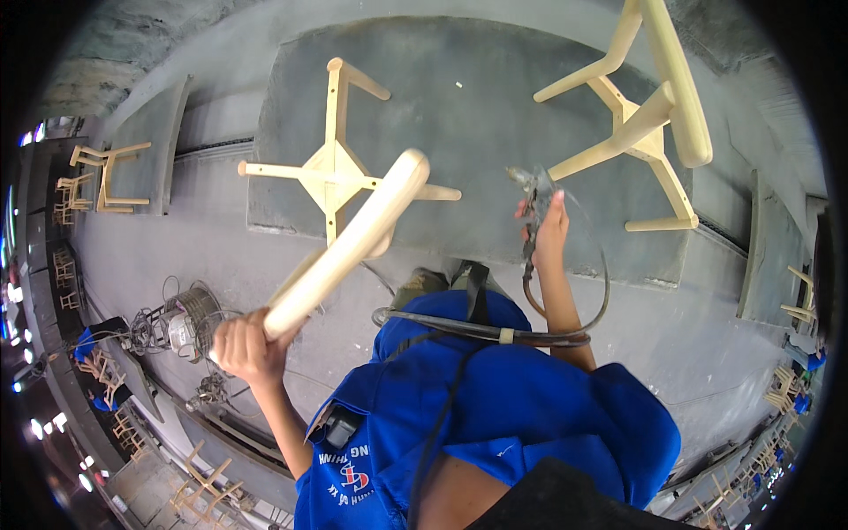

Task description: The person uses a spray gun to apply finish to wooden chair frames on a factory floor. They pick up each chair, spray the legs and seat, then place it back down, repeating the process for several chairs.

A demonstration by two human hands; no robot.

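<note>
My left hand [250,346] is closed round the near end of the thick, rounded top rail [358,234] of a pale wooden chair frame. Below that rail spread the frame's legs and its cross-shaped seat support [334,175], over the dark grey board. In my right hand [552,231] is a metal spray gun [533,193], its nozzle pointing up and away from me. A dark hose [605,291] loops from the gun towards my waist. The gun is apart from the held frame.
A second pale chair frame [638,119] stands at the right of the dark grey board [468,106]. To the left are a round metal pot with hoses [184,331] and another chair frame [119,177] by an upright panel. More chair frames and co-workers in blue appear along both rims.
</note>
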